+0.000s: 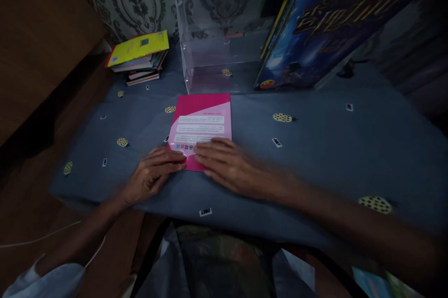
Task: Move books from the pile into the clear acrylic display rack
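A thin booklet with a pink and magenta cover (203, 107) lies flat on the cloth in front of me. Its white panels carry small print that appears upside down from here. At the near left corner, the fingers of my left hand (154, 172) rest on the cover, lightly bent and close together. Across the near right part lies my right hand (229, 163), palm down with fingers stretched out, hiding some of the lettering. Neither hand lifts the booklet.
Behind the booklet stands a clear plastic holder (187, 69), with large blue books (315, 37) upright in its right side. A stack of books topped by a yellow one (140, 48) sits at the back left. A patterned blue-grey cloth (315, 158) covers the table.
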Demonstrator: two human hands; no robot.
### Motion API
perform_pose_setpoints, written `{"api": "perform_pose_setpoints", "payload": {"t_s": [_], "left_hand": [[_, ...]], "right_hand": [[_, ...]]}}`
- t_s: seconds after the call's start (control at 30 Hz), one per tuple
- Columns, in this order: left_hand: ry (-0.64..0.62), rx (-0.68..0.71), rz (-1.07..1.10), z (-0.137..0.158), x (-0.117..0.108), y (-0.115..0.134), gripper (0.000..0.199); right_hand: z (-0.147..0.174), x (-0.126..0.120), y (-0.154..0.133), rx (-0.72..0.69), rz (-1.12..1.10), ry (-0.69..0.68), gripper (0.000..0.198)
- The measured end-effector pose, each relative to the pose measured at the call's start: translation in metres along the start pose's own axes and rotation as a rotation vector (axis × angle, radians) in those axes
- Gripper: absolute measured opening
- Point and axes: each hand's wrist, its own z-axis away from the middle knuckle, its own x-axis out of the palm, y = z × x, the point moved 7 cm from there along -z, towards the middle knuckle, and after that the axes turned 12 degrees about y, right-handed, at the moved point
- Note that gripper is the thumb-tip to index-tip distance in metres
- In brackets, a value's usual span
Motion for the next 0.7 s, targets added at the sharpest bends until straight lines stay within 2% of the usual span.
{"api": "perform_pose_setpoints", "payload": {"t_s": [0.07, 0.13, 0.37, 0.43, 0.53, 0.7], "left_hand": [[0.001, 0.001, 0.009, 0.000, 0.000, 0.001, 0.028], [-0.007, 0.001, 0.015, -0.001, 0.000, 0.001, 0.029], [-0.040, -0.011, 0.015, 0.001, 0.000, -0.001, 0.034], [-0.072, -0.030, -0.050, 0.003, 0.002, -0.004, 0.038], [-0.139, -0.087, -0.238, 0.006, 0.007, -0.012, 0.048], [-0.252, -0.095, -0.392, 0.011, 0.014, -0.011, 0.063]], "right_hand": [[0.002, 0.007, -0.019, -0.054, -0.019, -0.083, 0.038], [0.005, 0.009, -0.025, -0.059, -0.031, -0.115, 0.039], [0.023, -0.001, -0.007, 0.020, -0.039, -0.024, 0.037], [0.026, -0.004, 0.000, 0.083, -0.015, -0.030, 0.038], [0.028, -0.007, 0.009, 0.154, 0.025, -0.036, 0.050], [0.031, -0.008, 0.011, 0.184, 0.037, -0.063, 0.054]]}}
